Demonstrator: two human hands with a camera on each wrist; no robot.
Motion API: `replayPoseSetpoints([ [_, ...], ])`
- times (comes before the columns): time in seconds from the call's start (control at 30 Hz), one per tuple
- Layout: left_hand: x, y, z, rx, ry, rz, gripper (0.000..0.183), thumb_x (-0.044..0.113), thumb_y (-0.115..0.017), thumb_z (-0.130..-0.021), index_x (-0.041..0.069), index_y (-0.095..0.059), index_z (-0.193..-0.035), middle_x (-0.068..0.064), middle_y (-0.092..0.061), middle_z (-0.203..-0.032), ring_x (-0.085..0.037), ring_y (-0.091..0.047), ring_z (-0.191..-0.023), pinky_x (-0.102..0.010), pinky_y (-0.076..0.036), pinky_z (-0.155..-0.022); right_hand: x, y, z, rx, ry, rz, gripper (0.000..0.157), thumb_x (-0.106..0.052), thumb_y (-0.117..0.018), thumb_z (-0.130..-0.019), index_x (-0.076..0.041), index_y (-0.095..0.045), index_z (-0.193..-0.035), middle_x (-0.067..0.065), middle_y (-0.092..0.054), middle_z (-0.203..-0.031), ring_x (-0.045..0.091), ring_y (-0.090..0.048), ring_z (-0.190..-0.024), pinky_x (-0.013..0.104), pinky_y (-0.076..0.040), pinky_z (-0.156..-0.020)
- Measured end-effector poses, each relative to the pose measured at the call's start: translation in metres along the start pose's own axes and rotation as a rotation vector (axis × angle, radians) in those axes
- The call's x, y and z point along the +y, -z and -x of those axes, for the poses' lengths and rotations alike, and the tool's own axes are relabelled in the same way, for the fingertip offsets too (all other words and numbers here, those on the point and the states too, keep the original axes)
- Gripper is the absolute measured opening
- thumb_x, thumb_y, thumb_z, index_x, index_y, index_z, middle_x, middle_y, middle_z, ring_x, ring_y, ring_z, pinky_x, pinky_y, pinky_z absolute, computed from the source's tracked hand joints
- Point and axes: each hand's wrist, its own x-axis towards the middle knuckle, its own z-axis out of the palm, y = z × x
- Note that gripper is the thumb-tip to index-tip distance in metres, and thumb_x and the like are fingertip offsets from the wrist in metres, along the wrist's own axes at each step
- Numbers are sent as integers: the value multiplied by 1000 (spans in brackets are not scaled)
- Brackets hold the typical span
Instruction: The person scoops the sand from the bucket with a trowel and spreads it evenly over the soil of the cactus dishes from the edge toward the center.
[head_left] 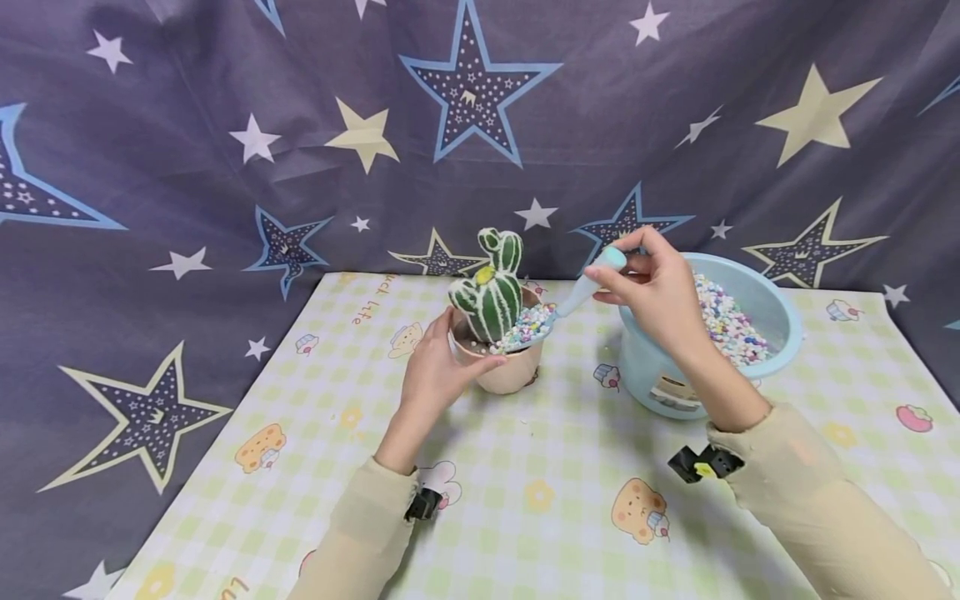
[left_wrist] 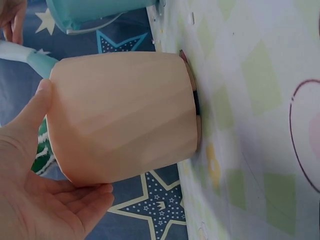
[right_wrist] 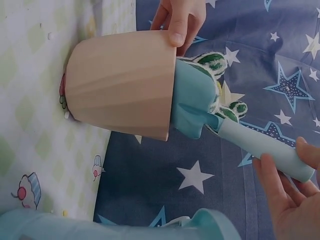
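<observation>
A toy cactus (head_left: 495, 304) stands in a beige flower pot (head_left: 506, 377) on the table. My left hand (head_left: 438, 367) grips the pot near its rim, thumb on the near side and fingers round the left. With thumb and fingertips my right hand (head_left: 660, 292) holds the handle of a light blue toy shovel (head_left: 580, 293). The shovel's blade (right_wrist: 194, 100) lies at the pot's rim beside the cactus, loaded with small coloured beads (head_left: 527, 327). In the left wrist view the pot's wall (left_wrist: 125, 115) hides most of the cactus.
A light blue bucket (head_left: 645, 367) holding many coloured beads (head_left: 727, 325) stands to the right, behind my right forearm. The checked tablecloth (head_left: 540, 450) has printed cartoons. A dark star-patterned curtain (head_left: 300, 125) hangs behind the table. A few loose beads (right_wrist: 50, 36) lie on the cloth.
</observation>
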Motion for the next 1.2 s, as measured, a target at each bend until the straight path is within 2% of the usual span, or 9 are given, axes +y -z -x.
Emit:
replayPoseSetpoints([
  [0.23, 2, 0, 1, 11, 7, 1, 116, 63, -81, -70, 2, -30, -154, -22, -43, -152, -41, -50, -134, -53, -46, -110, -1, -3, -1, -3, 16, 65, 26, -10, -73, -90, 0, -55, -107, -18, -70, -78, 4, -72, -72, 27, -63, -70],
  [0.37, -5, 8, -3, -94, 4, 78, 116, 60, -81, -73, 3, -23, -157, -22, -35, -157, -40, -41, -142, -53, -38, -117, -2, -3, -1, -10, 17, 125, 31, -13, -73, -91, 2, -54, -110, -18, -69, -78, 3, -72, -71, 25, -62, -70],
  [0.43, -10, 14, -8, -159, -10, 125, 115, 56, -81, -76, 6, -18, -158, -20, -29, -161, -39, -38, -144, -54, -34, -119, -2, -3, -1, -11, 20, 153, 32, -14, -73, -91, 2, -54, -111, -14, -70, -79, 3, -72, -71, 24, -62, -70],
  [0.53, -19, 22, -16, -241, -62, 179, 112, 48, -81, -79, 13, -14, -161, -15, -22, -165, -39, -34, -147, -56, -32, -120, -3, -3, 0, -9, 33, 190, 32, -15, -74, -91, 2, -55, -111, 2, -74, -85, 2, -72, -72, 23, -62, -69],
  [0.67, -23, 25, -25, -299, -99, 220, 102, 44, -81, -81, 18, -22, -159, -12, -30, -163, -38, -37, -146, -53, -35, -119, -6, -4, -1, -14, 60, 233, 32, -15, -74, -90, 2, -55, -111, 21, -75, -95, 1, -71, -72, 20, -61, -69],
  [0.77, -23, 25, -28, -300, -80, 208, 98, 45, -82, -80, 18, -29, -157, -14, -37, -159, -39, -42, -142, -50, -39, -117, -8, -5, -3, -16, 75, 269, 32, -15, -74, -91, 2, -55, -110, 22, -75, -96, -1, -71, -72, 18, -61, -69],
  [0.93, -22, 25, -27, -258, -58, 164, 102, 48, -83, -77, 18, -29, -158, -18, -40, -157, -42, -49, -136, -53, -44, -112, -10, -8, -4, -17, 77, 299, 31, -16, -74, -91, 1, -55, -109, 20, -76, -96, -1, -71, -73, 17, -60, -68],
  [1.1, -20, 23, -24, -228, -34, 159, 104, 47, -85, -75, 13, -30, -157, -21, -42, -155, -42, -49, -136, -54, -43, -112, -8, -11, -2, -14, 98, 322, 32, -18, -74, -91, 0, -56, -110, 18, -77, -95, -3, -70, -72, 14, -59, -68],
  [1.2, -19, 21, -22, -213, -16, 150, 104, 48, -85, -75, 14, -30, -157, -20, -44, -154, -41, -48, -136, -55, -42, -113, -7, -12, -1, -3, 118, 340, 33, -19, -74, -91, 0, -56, -111, 17, -77, -93, -7, -68, -70, 12, -58, -68],
])
